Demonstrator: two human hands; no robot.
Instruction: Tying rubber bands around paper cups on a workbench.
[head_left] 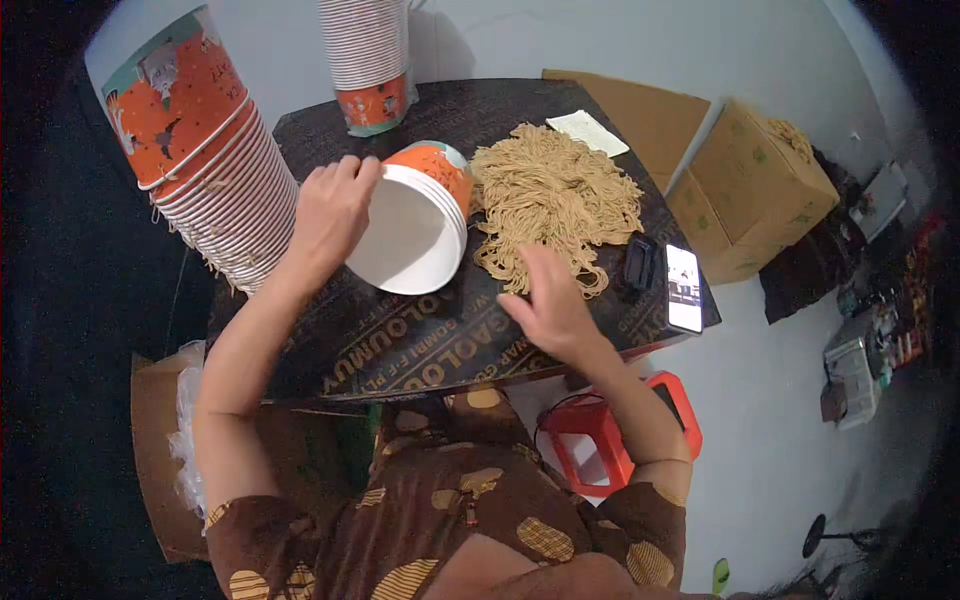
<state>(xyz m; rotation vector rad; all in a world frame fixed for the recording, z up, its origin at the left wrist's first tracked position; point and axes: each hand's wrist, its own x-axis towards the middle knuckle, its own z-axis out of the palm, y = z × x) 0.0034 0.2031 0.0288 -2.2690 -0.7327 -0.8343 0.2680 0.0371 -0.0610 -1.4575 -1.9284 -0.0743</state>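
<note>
A short stack of orange paper buckets lies tilted on the dark table, its white open mouth facing me. My left hand is closed at the upper left of the rim, fingers bent over the edge. To the right of the buckets spreads a heap of beige cord loops. My right hand is at the near edge of this heap, thumb and fingers apart, with nothing visible in it.
A tall stack of orange buckets leans at the left, cord ends at its rims. Another stack stands at the back. A phone, a black object and a white cloth lie rightward. Cardboard boxes and a red stool stand nearby.
</note>
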